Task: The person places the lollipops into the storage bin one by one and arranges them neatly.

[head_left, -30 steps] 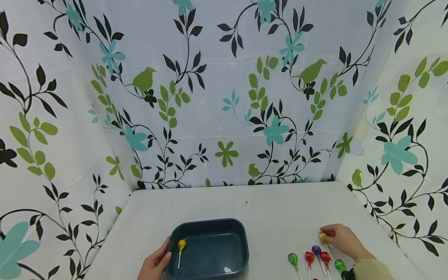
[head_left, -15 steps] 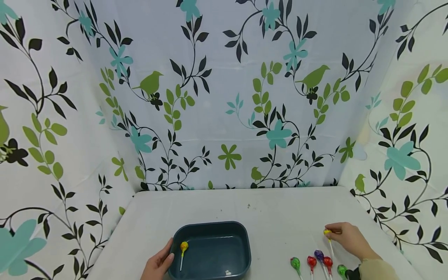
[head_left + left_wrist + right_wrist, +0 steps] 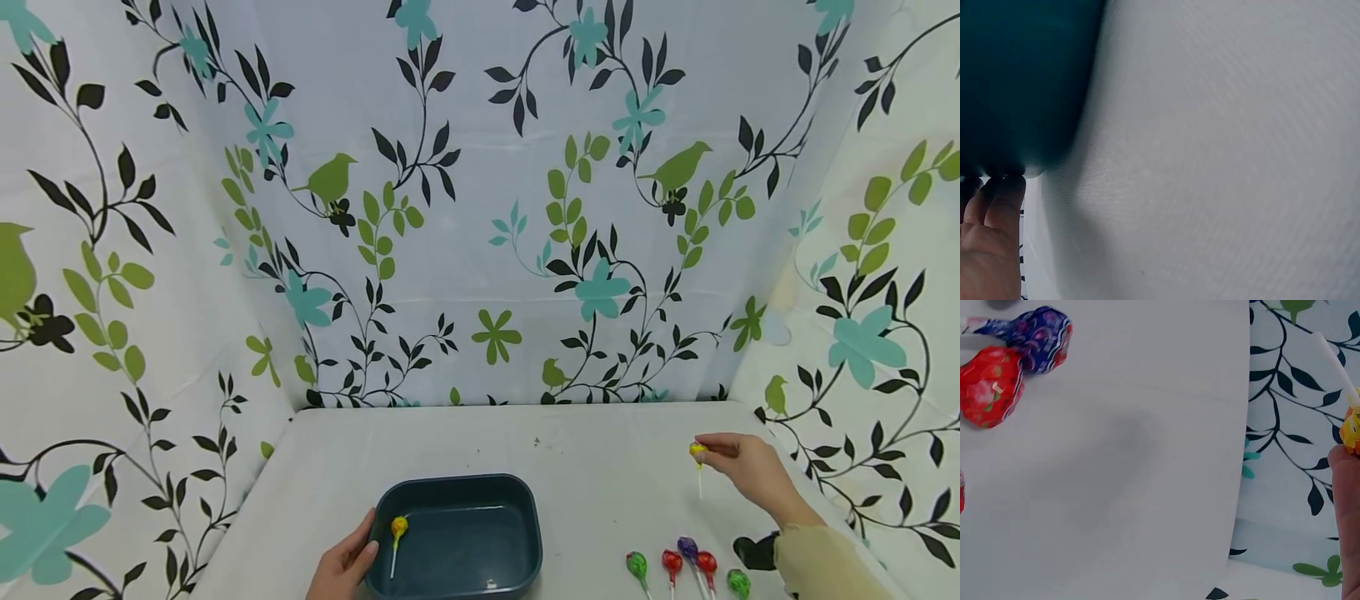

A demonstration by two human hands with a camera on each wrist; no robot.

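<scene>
In the head view, my right hand (image 3: 750, 471) pinches a yellow lollipop (image 3: 697, 450) by its wrapped head, held up over the right part of the table with its white stick pointing down. The right wrist view catches its yellow wrapper (image 3: 1351, 428) at the right edge, above a fingertip. My left hand (image 3: 345, 560) rests against the left side of a dark blue rectangular tray (image 3: 534, 521). Straight fingers (image 3: 1004, 203) touch the tray's outer wall (image 3: 1029, 81) in the left wrist view. Inside the tray, at its left, lies another yellow lollipop (image 3: 399, 527).
Several lollipops lie at the table's front right: a green one (image 3: 636, 564), a red one (image 3: 672, 562), a purple one (image 3: 687, 547), another red one (image 3: 707, 562) and another green one (image 3: 738, 582). A patterned curtain (image 3: 495, 250) encloses the white table (image 3: 585, 450).
My right hand has lifted the yellow lollipop up and away from the others, its stick now hanging straight down. My left hand stays at the tray. The head view has shifted slightly.
</scene>
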